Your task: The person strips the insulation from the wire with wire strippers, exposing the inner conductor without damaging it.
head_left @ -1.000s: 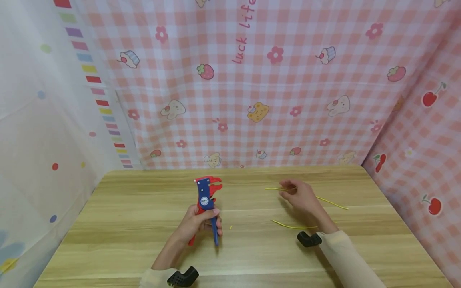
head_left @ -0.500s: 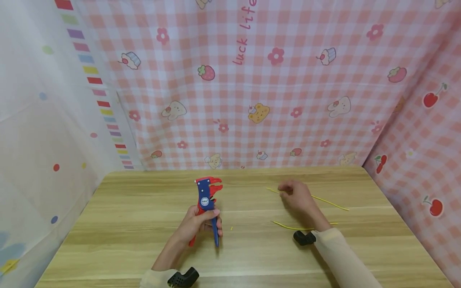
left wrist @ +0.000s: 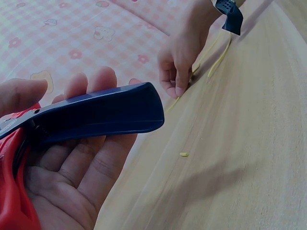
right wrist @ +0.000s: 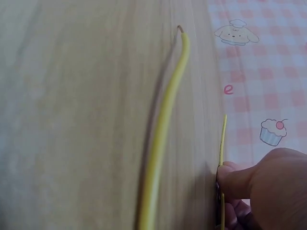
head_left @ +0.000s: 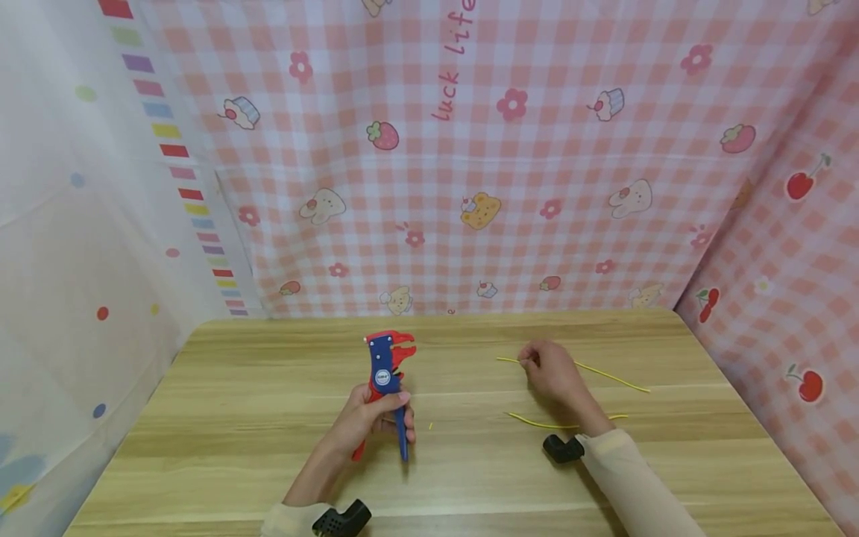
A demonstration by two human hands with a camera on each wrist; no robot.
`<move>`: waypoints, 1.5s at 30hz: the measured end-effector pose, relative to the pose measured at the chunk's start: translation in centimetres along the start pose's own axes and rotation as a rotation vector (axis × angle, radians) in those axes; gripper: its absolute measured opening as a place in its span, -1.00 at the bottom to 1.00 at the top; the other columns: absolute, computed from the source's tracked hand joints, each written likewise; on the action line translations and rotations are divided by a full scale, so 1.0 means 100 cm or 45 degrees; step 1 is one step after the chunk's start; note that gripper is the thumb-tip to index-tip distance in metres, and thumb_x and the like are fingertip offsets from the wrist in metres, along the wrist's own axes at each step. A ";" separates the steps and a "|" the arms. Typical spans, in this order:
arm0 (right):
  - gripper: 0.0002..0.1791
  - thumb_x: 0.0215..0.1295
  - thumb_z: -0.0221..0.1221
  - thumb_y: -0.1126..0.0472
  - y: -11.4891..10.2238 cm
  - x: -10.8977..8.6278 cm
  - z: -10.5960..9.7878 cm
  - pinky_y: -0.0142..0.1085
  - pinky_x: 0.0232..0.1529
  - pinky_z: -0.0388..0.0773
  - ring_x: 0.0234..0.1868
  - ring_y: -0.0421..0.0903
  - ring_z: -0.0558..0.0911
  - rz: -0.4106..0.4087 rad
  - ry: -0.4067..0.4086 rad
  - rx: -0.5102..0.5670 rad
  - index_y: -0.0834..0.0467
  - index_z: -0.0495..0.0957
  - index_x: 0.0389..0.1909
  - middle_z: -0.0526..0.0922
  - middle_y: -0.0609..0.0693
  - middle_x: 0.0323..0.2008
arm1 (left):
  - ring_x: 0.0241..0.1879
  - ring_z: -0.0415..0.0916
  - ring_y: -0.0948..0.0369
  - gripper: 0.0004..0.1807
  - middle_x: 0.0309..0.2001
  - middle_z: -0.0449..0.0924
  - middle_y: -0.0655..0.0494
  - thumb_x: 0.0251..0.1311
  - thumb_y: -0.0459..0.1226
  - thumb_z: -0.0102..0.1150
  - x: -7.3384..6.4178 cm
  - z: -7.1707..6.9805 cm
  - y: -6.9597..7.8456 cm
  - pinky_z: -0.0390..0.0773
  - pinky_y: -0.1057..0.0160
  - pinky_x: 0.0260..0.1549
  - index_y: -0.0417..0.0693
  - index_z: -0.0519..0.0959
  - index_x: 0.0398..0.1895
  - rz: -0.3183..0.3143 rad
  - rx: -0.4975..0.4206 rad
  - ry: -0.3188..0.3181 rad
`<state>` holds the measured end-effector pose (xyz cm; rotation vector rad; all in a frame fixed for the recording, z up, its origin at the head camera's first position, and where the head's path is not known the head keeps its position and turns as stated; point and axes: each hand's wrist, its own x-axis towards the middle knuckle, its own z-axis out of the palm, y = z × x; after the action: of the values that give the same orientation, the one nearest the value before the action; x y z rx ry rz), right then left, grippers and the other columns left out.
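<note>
My left hand (head_left: 359, 414) holds a red and blue wire stripper (head_left: 380, 364) above the table, its red jaws pointing right. The blue handle (left wrist: 105, 112) crosses the fingers in the left wrist view. To the right, my right hand (head_left: 555, 375) pinches a yellow wire (head_left: 612, 377) between thumb and fingertips, low over the tabletop. A short end of that wire sticks out past the fingertips in the right wrist view. A second yellow wire (head_left: 537, 424) lies nearer, partly hidden under the right wrist. Bare copper (right wrist: 180, 28) shows at its tip.
A tiny yellow offcut (head_left: 431, 426) lies on the wooden table (head_left: 470, 477) between the hands. Behind the table hangs a pink checked curtain (head_left: 429, 246), with cloths on both sides. Each wrist carries a black camera mount (head_left: 562, 448).
My right thumb and fingertips have come together on the far wire, and its left end has shifted slightly towards me. My left hand and the wire stripper stay nearly still.
</note>
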<state>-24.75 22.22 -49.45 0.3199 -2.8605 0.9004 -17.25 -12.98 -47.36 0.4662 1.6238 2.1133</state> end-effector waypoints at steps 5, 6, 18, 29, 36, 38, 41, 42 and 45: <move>-0.91 0.35 0.16 0.40 -0.002 0.000 -0.001 -0.15 -0.22 0.57 -0.33 -0.06 0.58 -0.014 -0.012 -0.028 0.22 0.62 -0.31 0.67 0.07 -0.38 | -0.42 0.78 0.18 -0.91 -0.42 0.72 0.17 0.49 -0.25 0.08 0.000 0.001 -0.001 0.79 0.12 -0.24 -0.08 0.51 -0.11 0.002 0.004 -0.009; -0.91 0.36 0.15 0.40 -0.002 -0.001 -0.001 -0.16 -0.21 0.56 -0.33 -0.06 0.58 -0.003 -0.017 -0.017 0.22 0.61 -0.30 0.66 0.07 -0.37 | -0.42 0.78 0.18 -0.92 -0.42 0.72 0.17 0.49 -0.25 0.08 0.000 0.001 -0.001 0.79 0.12 -0.24 -0.07 0.51 -0.11 0.000 0.003 -0.010; -0.93 0.43 0.14 0.37 -0.010 -0.009 -0.008 -0.31 -0.27 0.45 -0.34 -0.11 0.50 0.065 -0.034 0.115 0.22 0.60 -0.18 0.63 0.06 -0.35 | -0.42 0.78 0.19 -0.92 -0.42 0.72 0.17 0.49 -0.25 0.08 0.001 0.004 0.000 0.79 0.14 -0.25 -0.06 0.50 -0.10 -0.013 -0.002 -0.014; -0.87 0.47 0.17 0.28 -0.018 -0.018 -0.009 -0.33 -0.29 0.45 -0.33 -0.12 0.50 0.083 -0.062 0.172 0.18 0.66 -0.11 0.68 0.03 -0.31 | -0.44 0.77 0.20 -0.86 -0.44 0.72 0.17 0.49 -0.26 0.09 0.003 0.008 -0.004 0.79 0.16 -0.28 -0.17 0.47 -0.12 -0.010 0.015 -0.027; -0.86 0.46 0.16 0.27 -0.026 -0.022 -0.012 -0.35 -0.31 0.51 -0.34 -0.15 0.56 0.046 -0.034 0.206 0.18 0.68 -0.12 0.71 0.03 -0.30 | -0.44 0.77 0.20 -0.88 -0.44 0.72 0.17 0.47 -0.26 0.10 0.003 0.011 -0.005 0.78 0.17 -0.29 -0.14 0.50 -0.14 -0.016 0.003 -0.041; -0.87 0.45 0.17 0.28 -0.029 -0.022 -0.012 -0.35 -0.31 0.52 -0.35 -0.15 0.57 0.022 -0.032 0.222 0.18 0.68 -0.14 0.72 0.02 -0.30 | -0.45 0.77 0.20 -0.87 -0.44 0.72 0.16 0.47 -0.26 0.10 0.003 0.012 -0.005 0.78 0.17 -0.29 -0.16 0.50 -0.13 -0.015 0.005 -0.046; -0.90 0.43 0.20 0.29 -0.032 -0.023 -0.012 -0.36 -0.31 0.53 -0.35 -0.16 0.57 0.002 -0.037 0.249 0.17 0.68 -0.19 0.69 0.00 -0.33 | -0.45 0.77 0.20 -0.88 -0.44 0.72 0.16 0.48 -0.26 0.10 0.003 0.012 -0.005 0.79 0.17 -0.28 -0.15 0.49 -0.12 -0.014 0.005 -0.051; -0.91 0.42 0.21 0.29 -0.033 -0.024 -0.012 -0.36 -0.31 0.53 -0.36 -0.16 0.57 -0.002 -0.040 0.256 0.18 0.68 -0.20 0.67 -0.01 -0.35 | -0.45 0.77 0.20 -0.88 -0.44 0.72 0.16 0.48 -0.26 0.09 0.003 0.012 -0.005 0.79 0.17 -0.28 -0.15 0.49 -0.12 -0.014 0.004 -0.053; -0.93 0.41 0.23 0.28 -0.034 -0.024 -0.012 -0.38 -0.30 0.53 -0.36 -0.16 0.56 -0.004 -0.036 0.257 0.16 0.67 -0.21 0.65 -0.04 -0.38 | -0.45 0.76 0.21 -0.90 -0.45 0.72 0.17 0.48 -0.27 0.08 0.003 0.014 -0.005 0.78 0.18 -0.30 -0.14 0.49 -0.13 -0.010 0.004 -0.057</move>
<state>-21.52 20.59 -47.04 0.3603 -2.7976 1.1960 -16.71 -11.62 -47.51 0.5038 1.6018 2.0802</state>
